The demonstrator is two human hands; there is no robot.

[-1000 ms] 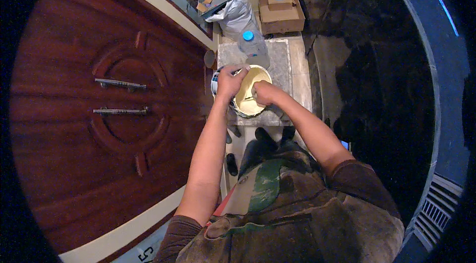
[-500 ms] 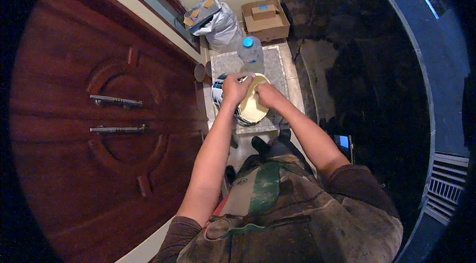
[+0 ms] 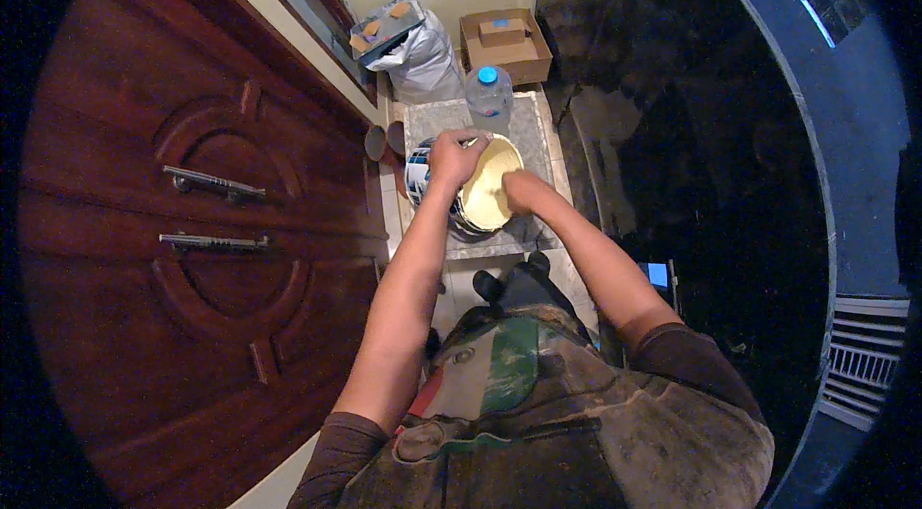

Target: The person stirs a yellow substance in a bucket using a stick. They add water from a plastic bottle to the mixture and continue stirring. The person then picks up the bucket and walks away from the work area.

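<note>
Right hand (image 3: pixel 524 192) has shifted toward the right rim of the pale-lined bucket (image 3: pixel 483 204) since a second ago — its grip looks curled, but I cannot tell whether it holds anything. Left hand (image 3: pixel 454 159) has its grip clasped on the opposite rim, the bucket on the grey surface (image 3: pixel 542 146) — a blue-capped clear bottle (image 3: pixel 490 104) just beyond.

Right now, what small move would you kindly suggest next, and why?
Perhaps ease the right hand a little deeper into the bucket: that hand is at the opening, which tilts toward it, and the left hand holds the rim.
</note>
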